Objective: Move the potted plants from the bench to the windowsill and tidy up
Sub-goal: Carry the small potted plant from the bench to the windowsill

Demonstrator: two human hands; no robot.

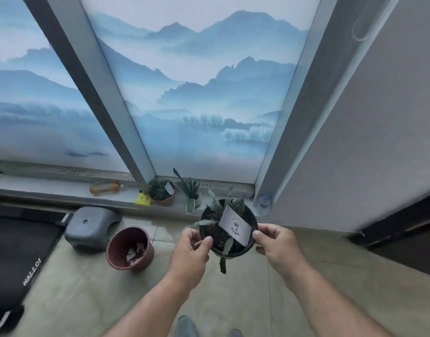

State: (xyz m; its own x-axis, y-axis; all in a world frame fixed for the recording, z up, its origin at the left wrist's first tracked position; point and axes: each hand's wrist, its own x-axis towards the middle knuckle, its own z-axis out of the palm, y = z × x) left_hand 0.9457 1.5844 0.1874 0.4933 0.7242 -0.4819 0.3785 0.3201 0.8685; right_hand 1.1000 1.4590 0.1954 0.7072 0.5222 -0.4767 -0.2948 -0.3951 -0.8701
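The person is carrying a round black plastic pot (227, 229) holding a drooping dark-leaved plant, with a white printed card (235, 225) standing in the soil. The left hand (193, 248) is pinching the pot's near-left rim between thumb and fingers, and the right hand (274, 244) is gripping the right rim the same way, so both hands are grasping the pot and it is hanging in the air between them, above the floor and just short of the pale stone windowsill (63, 188).

Judging by this, the carrying step is under way for this plant. Beyond the hands, two plants are already sitting on the sill: a reddish-brown angular pot (163, 197) of small dark foliage with a tag, and beside it a small pale pot with long spiky green leaves (191, 193). The next move is probably calling for a reach forward and a level lowering onto the bare sill ahead of the right hand, keeping the trailing leaves clear.

Left of the left hand, an empty-looking dark red plastic pot (130, 248) containing scraps is waiting on the floor. The bench is hard to identify with certainty. The card's print is too small to read, and the pot's base is hidden.
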